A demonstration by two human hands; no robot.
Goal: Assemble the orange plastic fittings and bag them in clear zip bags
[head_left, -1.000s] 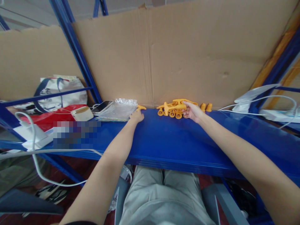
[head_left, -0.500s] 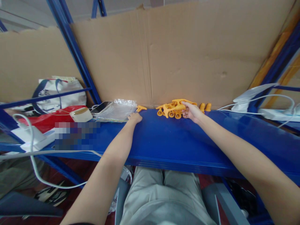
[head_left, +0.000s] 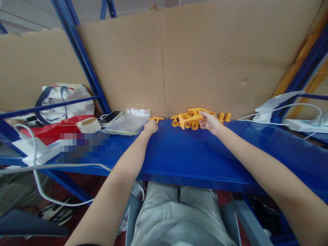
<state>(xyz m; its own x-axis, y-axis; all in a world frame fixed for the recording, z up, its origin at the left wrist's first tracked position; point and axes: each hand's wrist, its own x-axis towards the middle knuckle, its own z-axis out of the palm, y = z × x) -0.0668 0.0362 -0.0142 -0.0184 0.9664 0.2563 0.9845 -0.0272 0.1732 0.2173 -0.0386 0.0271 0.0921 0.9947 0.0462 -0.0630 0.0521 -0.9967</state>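
My left hand (head_left: 151, 127) is closed at the back of the blue shelf, against an orange T-shaped plastic handle (head_left: 158, 118). Its fingertips are mostly hidden, but they seem to grip the handle's near part. Farther right, my right hand (head_left: 210, 122) has its thumb and fingers closed on an orange plastic handle (head_left: 196, 117) at the right end of a pile. Several similar orange pieces (head_left: 188, 125) with round, cup-like ends lie in that pile. Just behind my right wrist stand two small orange cups (head_left: 227, 117).
Left of my left hand lie a clear plastic bag (head_left: 130, 122) and a phone (head_left: 112, 117). Farther left are a red bag (head_left: 61, 128), a pale box (head_left: 89, 125) and white cables. A cardboard panel (head_left: 205, 61) closes off the back; white cables (head_left: 289, 106) run at the right.
My left hand has drawn its fingers in from beside the plastic bag and shifted slightly right, the T-shaped handle moving with it. My right hand has stayed put.
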